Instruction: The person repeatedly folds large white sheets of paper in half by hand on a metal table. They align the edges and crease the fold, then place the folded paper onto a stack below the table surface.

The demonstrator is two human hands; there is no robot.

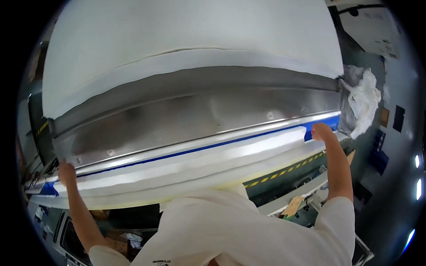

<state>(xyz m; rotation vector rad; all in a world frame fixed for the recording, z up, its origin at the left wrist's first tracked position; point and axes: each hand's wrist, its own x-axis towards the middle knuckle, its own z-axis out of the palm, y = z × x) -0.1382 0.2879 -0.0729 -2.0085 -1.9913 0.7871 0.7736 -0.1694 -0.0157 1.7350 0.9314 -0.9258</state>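
Observation:
A long strip of white sheet material [186, 167] lies along the near side of a machine bed, over a blue strip [328, 121] that shows at both ends and along its upper edge. My left hand [67, 174] is closed at the sheet's left upper corner. Far to the right, my right hand [320, 132] is closed at the sheet's right upper corner. Both arms are spread wide, and the fingertips are partly hidden. Just beyond runs a bare grey metal plate [191, 119]. A broad white sheet [191, 26] covers the far part.
Crumpled white cloth or plastic [364, 102] hangs at the bed's right end. Below the near edge are a yellow-and-black striped strip [284, 173], a pale rail and a cardboard piece [293, 206]. Blue bins [378, 153] stand on the floor at the right.

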